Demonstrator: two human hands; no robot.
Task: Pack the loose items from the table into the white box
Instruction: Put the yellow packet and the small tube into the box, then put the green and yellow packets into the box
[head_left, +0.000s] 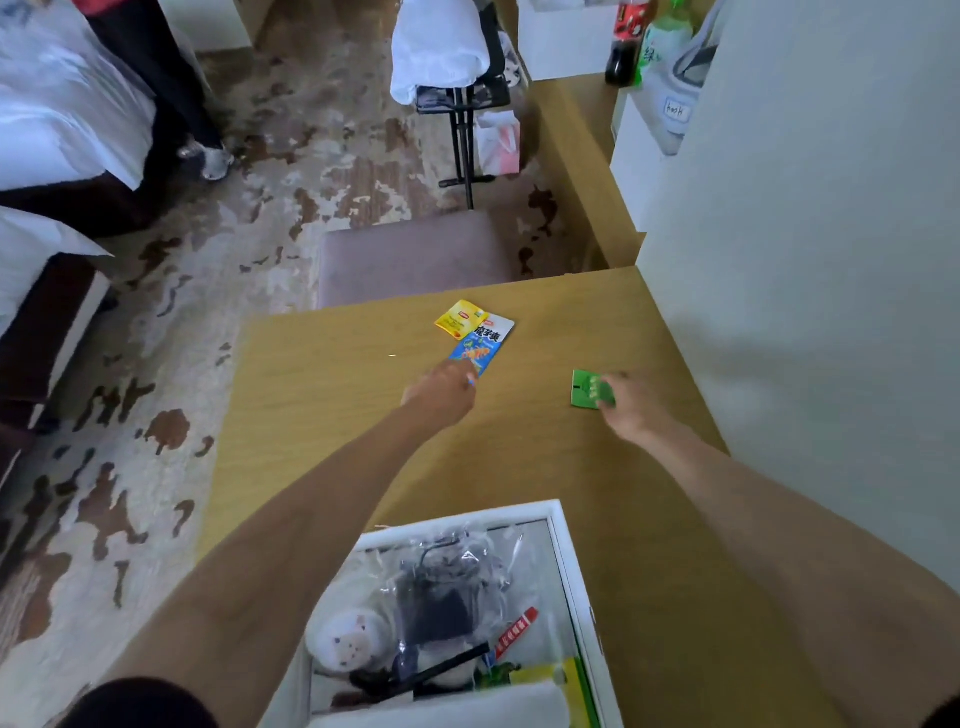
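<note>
On the wooden table (322, 415) lie a yellow sachet (459, 318), a blue and white snack packet (480, 345) overlapping it, and a green packet (586, 388) to the right. My left hand (444, 392) pinches the near end of the blue and white packet. Over the right edge of the green packet, the fingers of my right hand (631, 408) rest on it. The open white box (569, 561) stands at the near table edge, holding a clear bag with a dark item, a red tube, a round white item and green and yellow packs.
A padded stool (415, 260) stands just beyond the table's far edge. A white wall (805, 260) borders the table on the right. Bottles (626, 41) and a grey shoe (685, 88) sit on a far counter. Beds are at left, a person's legs far left.
</note>
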